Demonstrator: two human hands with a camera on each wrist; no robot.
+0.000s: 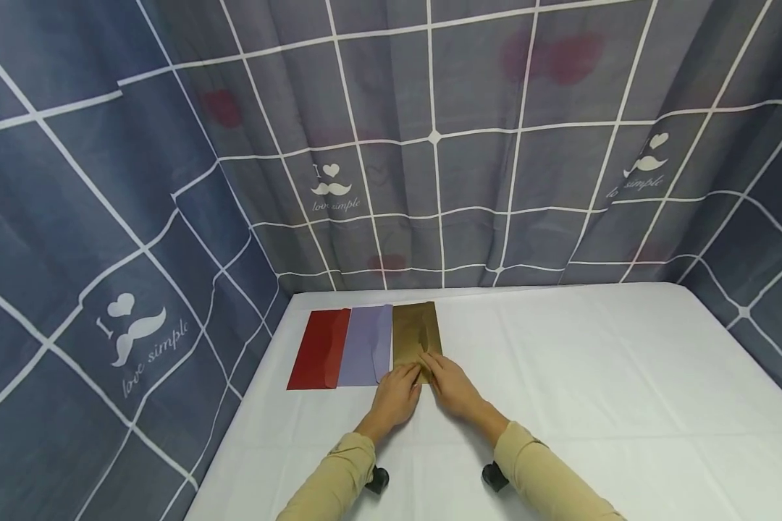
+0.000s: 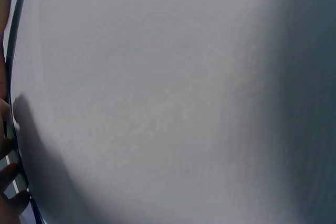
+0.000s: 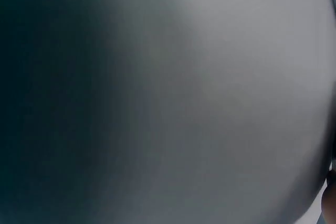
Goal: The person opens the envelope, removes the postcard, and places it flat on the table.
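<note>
Three envelopes lie side by side at the table's far left in the head view: a red envelope (image 1: 318, 349), a lilac envelope (image 1: 365, 347) and a gold envelope (image 1: 412, 331). Both hands work at the near end of the gold one. My left hand (image 1: 394, 398) rests its fingers on that envelope's lower left, partly over the lilac envelope's corner. From the right, my right hand (image 1: 455, 387) pinches the gold flap, which bends up at the fingertips. Only a sliver of left fingers (image 2: 10, 176) shows in the left wrist view; the thumbs are largely hidden.
A white cloth covers the table (image 1: 593, 362), with faint fold lines. Dark blue-grey checked curtains (image 1: 469, 174) hang behind it and at both sides. Black wrist cameras (image 1: 495, 477) sit under the sleeves. Blurred pale surface fills most of both wrist views.
</note>
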